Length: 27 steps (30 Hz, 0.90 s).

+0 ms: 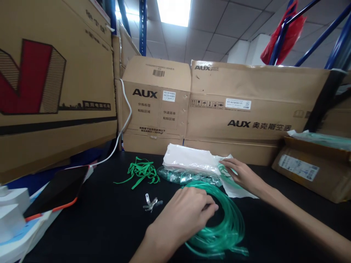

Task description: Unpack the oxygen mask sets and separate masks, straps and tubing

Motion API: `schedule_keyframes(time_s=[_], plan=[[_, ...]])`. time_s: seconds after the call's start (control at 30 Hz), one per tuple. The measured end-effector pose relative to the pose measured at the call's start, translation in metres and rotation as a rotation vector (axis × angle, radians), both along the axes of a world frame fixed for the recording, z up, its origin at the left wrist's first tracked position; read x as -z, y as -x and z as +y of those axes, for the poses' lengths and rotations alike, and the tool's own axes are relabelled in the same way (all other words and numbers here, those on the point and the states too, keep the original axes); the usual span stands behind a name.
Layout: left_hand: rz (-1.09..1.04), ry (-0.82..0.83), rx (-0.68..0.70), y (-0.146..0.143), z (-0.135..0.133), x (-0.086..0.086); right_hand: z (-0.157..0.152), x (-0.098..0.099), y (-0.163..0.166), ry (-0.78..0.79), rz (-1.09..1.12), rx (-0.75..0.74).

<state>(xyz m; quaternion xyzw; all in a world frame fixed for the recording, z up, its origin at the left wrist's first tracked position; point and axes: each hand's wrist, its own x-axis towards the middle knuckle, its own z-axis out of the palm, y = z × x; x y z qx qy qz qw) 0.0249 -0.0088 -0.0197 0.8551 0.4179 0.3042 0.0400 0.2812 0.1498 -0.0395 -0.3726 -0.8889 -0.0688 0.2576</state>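
Note:
My left hand is closed over the left side of a coil of clear green tubing, fingers curled and tips hidden, so I cannot tell whether it grips a loop. Farther back, my right hand has its fingertips at a white bag with green markings, seemingly pinching its upper edge. Beside that lies a stack of white bags. Under the stack's front edge are clear packets with green contents.
Tangled green straps and small metal or clear strips lie left on the black table. A phone and white plugs are far left. An opened carton stands right; cardboard panels wall the back.

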Motion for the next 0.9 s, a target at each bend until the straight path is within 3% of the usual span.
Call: schedule_keyframes(time_s=[0.23,0.43,0.57,0.63,0.73,0.8,0.9], plan=[[0.052,0.138,-0.026,-0.001,-0.008,-0.005,-0.077,-0.014,0.007,0.162,0.016,-0.117],[0.147,0.298,-0.015,-0.029,-0.019,0.018,-0.127,0.011,0.009,0.4,0.217,0.097],[0.24,0.37,-0.03,-0.037,-0.023,0.018,-0.141,0.004,0.008,0.567,0.152,0.055],[0.245,0.403,-0.022,-0.032,-0.027,0.007,-0.135,-0.008,0.009,0.514,0.097,0.004],[0.246,0.454,-0.014,-0.021,-0.031,-0.006,-0.108,-0.018,0.011,0.177,0.004,-0.051],[0.248,0.47,-0.025,-0.015,-0.033,-0.009,-0.084,-0.014,0.013,-0.013,-0.124,-0.066],[0.234,0.468,-0.037,-0.008,-0.033,-0.005,-0.056,0.001,0.016,-0.09,-0.213,-0.084]])
